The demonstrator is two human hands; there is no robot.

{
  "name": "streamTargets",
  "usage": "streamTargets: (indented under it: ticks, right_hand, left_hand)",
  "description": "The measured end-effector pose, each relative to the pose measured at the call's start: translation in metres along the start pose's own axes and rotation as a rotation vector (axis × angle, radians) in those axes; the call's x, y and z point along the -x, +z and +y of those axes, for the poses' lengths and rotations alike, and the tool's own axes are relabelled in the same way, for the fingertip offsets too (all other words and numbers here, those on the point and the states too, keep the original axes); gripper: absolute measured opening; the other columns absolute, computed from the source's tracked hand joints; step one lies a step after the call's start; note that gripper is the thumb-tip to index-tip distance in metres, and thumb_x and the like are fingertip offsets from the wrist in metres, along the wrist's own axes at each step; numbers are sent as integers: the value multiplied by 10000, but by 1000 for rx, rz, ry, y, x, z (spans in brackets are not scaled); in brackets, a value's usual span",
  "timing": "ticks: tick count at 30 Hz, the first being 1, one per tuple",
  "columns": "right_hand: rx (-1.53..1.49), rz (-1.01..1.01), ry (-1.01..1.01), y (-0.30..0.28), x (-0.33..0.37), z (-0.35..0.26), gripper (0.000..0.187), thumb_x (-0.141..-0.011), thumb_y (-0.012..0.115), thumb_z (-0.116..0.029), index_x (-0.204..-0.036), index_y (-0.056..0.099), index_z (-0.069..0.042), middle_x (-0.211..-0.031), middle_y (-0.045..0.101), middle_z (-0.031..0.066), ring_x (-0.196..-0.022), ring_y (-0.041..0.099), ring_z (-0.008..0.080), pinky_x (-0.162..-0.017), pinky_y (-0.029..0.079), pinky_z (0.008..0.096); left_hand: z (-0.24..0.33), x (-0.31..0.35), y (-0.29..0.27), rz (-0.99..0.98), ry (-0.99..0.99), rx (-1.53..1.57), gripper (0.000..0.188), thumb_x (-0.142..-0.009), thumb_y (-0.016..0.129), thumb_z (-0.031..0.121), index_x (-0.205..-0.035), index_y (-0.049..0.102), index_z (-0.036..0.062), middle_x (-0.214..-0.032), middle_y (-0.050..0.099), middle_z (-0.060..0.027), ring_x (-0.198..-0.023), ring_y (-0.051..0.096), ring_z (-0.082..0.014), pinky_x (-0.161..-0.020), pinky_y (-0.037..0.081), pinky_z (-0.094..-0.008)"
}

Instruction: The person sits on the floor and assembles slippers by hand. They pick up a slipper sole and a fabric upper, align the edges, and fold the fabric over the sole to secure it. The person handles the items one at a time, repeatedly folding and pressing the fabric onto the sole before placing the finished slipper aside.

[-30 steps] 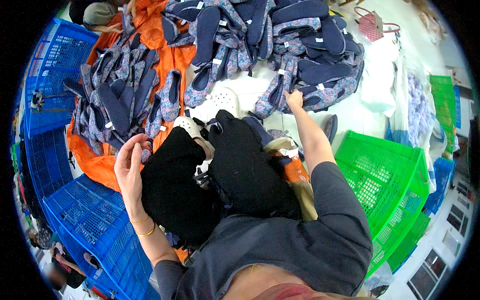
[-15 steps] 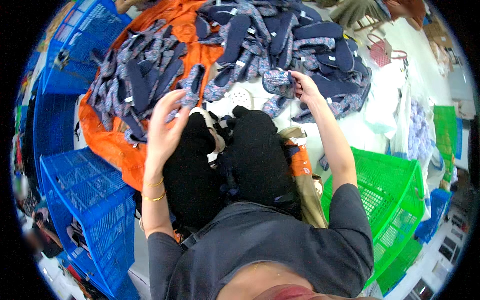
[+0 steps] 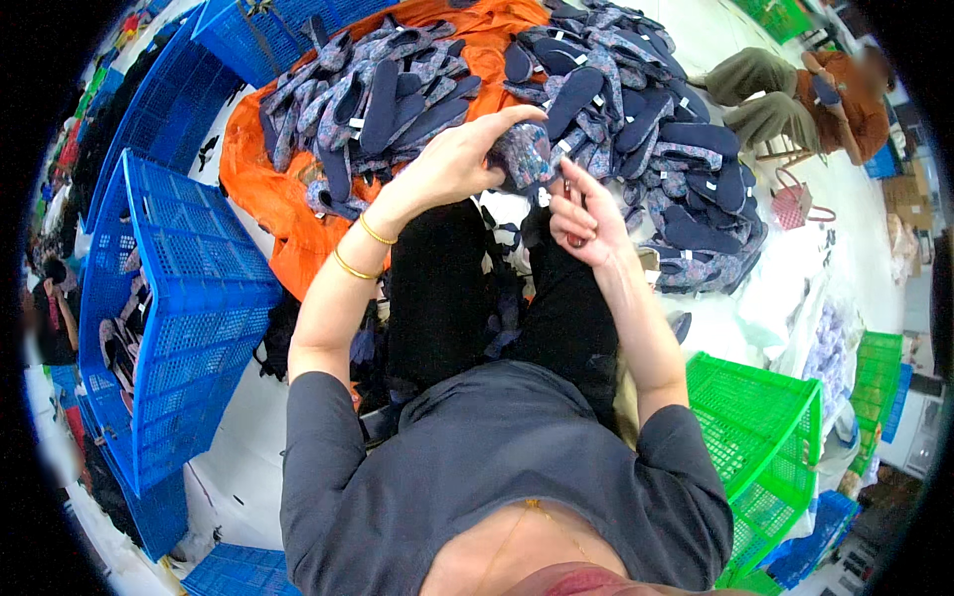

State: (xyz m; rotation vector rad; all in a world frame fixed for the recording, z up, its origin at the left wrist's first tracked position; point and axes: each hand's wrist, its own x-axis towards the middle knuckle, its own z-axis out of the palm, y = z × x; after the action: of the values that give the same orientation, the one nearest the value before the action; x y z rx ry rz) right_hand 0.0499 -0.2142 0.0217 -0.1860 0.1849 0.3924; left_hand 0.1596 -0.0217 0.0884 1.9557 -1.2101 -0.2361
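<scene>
My left hand is closed around a blue floral fabric slipper, thumb and fingers on either side of it, above my knees. Just to its right, my right hand has its fingers curled around a small tool with a dark red handle. The fingertips of that hand are close to the slipper's edge; whether they touch it I cannot tell. Most of the tool is hidden by the fingers. Beyond my hands lies a heap of similar slippers with navy soles, and to its left another slipper heap.
An orange sheet lies under the left heap. Blue plastic crates stand on my left, a green crate on my right. Farther right are a red-and-white handbag, white plastic bags and a seated person.
The slipper my right hand held is no longer there; my left hand, open before, now grips a slipper. My right hand now holds the red-handled tool. Both hands have come together, and the view has shifted.
</scene>
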Motion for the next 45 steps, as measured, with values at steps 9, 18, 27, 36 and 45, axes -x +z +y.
streamTargets:
  ticks: [9, 18, 27, 36, 45]
  right_hand:
    - [-592, 48, -31, -4, 42, 79, 293, -1032, 344, -161, -927, 526, 43, -449, 347, -15, -324, 264, 75, -341, 249, 196]
    - [-521, 116, -48, 2, 52, 94, 245, -1018, 416, -171, -918, 547, 10, -475, 356, -3, -329, 247, 76, -327, 215, 199]
    - [648, 475, -240, 16, 82, 87, 357, -1023, 428, -298, -1188, 543, -3, -1090, 669, 114, -385, 344, 42, -318, 227, 191]
    - [2315, 229, -734, 9, 98, 32, 462, -841, 699, -214, -1241, 540, -47, -790, 566, 104, -649, 588, 247, -597, 476, 342]
    - [2490, -103, -925, 13, 72, 35, 395, -754, 768, -194, -1052, 578, -17, -908, 628, 120, -729, 633, 264, -609, 507, 324]
  left_hand:
    - [-11, 27, 30, -164, 94, 176, 718, -766, 634, 7, -1422, 351, 71, -1326, 512, -191, -1167, 549, -263, -996, 416, -358]
    - [30, 142, 91, 285, -463, 876, 275, -1004, 505, 214, -1155, 587, -1, -1084, 616, -55, -1008, 573, -115, -853, 478, -258]
    - [43, 126, 121, 323, -542, 1258, 209, -960, 590, 197, -1053, 613, 11, -834, 621, -7, -758, 571, -78, -724, 472, -221]
    - [63, 125, 123, 302, -512, 1342, 213, -961, 583, 182, -1053, 635, -3, -828, 634, -19, -752, 577, -82, -722, 470, -220]
    - [66, 123, 123, 328, -529, 1367, 187, -968, 565, 151, -1042, 632, -8, -810, 627, -26, -742, 570, -91, -708, 469, -237]
